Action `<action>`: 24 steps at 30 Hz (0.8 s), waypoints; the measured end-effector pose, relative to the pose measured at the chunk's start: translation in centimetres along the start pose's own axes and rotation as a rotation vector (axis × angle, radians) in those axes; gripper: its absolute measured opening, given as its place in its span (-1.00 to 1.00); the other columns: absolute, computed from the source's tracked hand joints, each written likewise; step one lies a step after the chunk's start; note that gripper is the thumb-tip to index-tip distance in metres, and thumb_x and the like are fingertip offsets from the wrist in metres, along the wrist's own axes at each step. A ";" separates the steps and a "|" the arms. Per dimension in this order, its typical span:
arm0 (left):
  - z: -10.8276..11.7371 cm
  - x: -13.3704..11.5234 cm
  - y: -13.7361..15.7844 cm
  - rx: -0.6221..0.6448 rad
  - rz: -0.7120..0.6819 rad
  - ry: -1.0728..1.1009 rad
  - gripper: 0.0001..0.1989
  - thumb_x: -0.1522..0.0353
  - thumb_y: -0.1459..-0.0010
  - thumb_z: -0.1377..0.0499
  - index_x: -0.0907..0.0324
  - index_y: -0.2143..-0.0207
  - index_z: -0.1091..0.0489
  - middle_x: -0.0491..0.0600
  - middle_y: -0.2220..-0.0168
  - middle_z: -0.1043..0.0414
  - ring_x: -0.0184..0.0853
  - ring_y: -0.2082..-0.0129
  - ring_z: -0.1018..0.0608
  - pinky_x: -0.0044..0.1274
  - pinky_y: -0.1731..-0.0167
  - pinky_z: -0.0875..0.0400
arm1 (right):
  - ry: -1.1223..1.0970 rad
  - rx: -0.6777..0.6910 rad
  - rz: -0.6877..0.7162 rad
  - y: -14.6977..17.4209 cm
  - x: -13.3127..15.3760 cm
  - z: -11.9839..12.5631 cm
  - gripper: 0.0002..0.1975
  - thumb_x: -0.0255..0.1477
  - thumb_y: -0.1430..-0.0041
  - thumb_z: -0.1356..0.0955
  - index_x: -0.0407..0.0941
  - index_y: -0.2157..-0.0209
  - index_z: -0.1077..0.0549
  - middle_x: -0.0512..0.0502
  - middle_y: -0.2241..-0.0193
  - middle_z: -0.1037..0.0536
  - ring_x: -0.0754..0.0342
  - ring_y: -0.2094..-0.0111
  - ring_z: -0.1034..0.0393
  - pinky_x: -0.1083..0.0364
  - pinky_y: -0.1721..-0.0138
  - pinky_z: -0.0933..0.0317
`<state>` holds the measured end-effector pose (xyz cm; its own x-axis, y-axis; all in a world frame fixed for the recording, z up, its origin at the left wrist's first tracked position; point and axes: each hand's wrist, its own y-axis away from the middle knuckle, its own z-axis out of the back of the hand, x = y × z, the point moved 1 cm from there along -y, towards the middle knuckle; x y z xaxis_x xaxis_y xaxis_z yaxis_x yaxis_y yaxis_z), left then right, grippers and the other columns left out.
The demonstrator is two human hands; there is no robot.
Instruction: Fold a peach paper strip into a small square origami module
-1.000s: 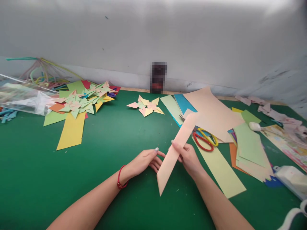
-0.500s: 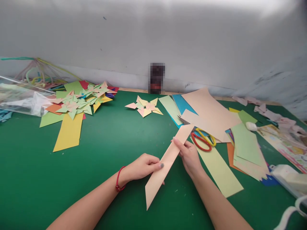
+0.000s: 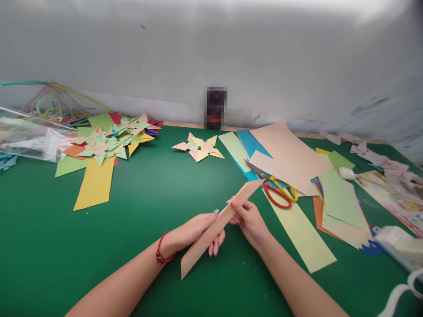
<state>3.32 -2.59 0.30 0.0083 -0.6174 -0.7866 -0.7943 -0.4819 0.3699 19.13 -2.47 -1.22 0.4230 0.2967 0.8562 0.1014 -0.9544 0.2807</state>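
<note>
Across the lower centre of the frame, my right hand (image 3: 253,222) pinches the peach paper strip (image 3: 209,234); my left hand (image 3: 190,230) cups it from behind, pressure indeterminable. Keep long edges aligned. Scissors (image 3: 273,179) crowd its upper end; green tabletop (image 3: 148,193) gives room leftward.

Room leftward; scissors (image 3: 275,181) seemingly beyond strip (image 3: 216,226)

smooth matt paper seen in the strip (image 3: 206,237), scissors (image 3: 273,179) made of metal and smooth plastic, bag (image 3: 49,143) formed of clear glossy plastic, smooth bench (image 3: 148,189) touched by faint sheen
</note>
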 end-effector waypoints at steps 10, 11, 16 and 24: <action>0.0 -0.4 0.5 -0.013 -0.115 -0.193 -0.50 0.06 -0.19 0.20 0.26 0.47 -0.28 -0.12 0.63 -0.21 -0.53 0.70 -0.20 -0.63 0.64 -0.13 | 0.049 0.041 0.008 0.0 0.3 0.0 -0.82 -0.31 0.06 -0.41 -0.14 0.50 -0.49 0.06 0.58 -0.24 0.22 0.56 -0.05 0.19 0.56 -0.01; 0.0 -0.4 0.5 -0.015 -0.104 -0.202 -0.49 0.07 -0.20 0.21 0.27 0.48 -0.27 -0.13 0.65 -0.20 -0.52 0.70 -0.20 -0.63 0.64 -0.12 | 0.068 0.048 0.004 0.0 0.4 -0.1 -0.83 -0.32 0.09 -0.42 -0.14 0.50 -0.48 0.03 0.51 -0.29 0.21 0.53 -0.10 0.19 0.54 -0.04; 0.0 -0.3 0.4 -0.049 -0.045 -0.219 -0.45 0.07 -0.20 0.25 0.27 0.54 -0.26 -0.12 0.72 -0.17 -0.50 0.72 -0.23 -0.62 0.64 -0.15 | 0.133 0.034 0.028 0.0 0.5 -0.5 -0.83 -0.36 0.12 -0.44 -0.15 0.57 -0.41 0.02 0.48 -0.29 0.16 0.44 -0.17 0.17 0.44 -0.10; -0.2 -0.3 0.1 -0.095 -0.084 -0.190 -0.50 0.09 -0.20 0.18 0.29 0.30 -0.35 0.02 0.52 -0.40 -0.40 0.62 -0.45 -0.57 0.58 -0.35 | 0.163 -0.005 0.044 -0.1 0.4 -0.5 -0.82 -0.36 0.12 -0.43 -0.17 0.56 -0.43 -0.01 0.50 -0.36 0.13 0.44 -0.22 0.14 0.39 -0.12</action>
<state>3.36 -2.57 0.73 -0.0502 -0.4486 -0.8923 -0.7348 -0.5885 0.3372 18.83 -2.24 -0.64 0.2756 0.2564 0.9265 0.0817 -0.9665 0.2432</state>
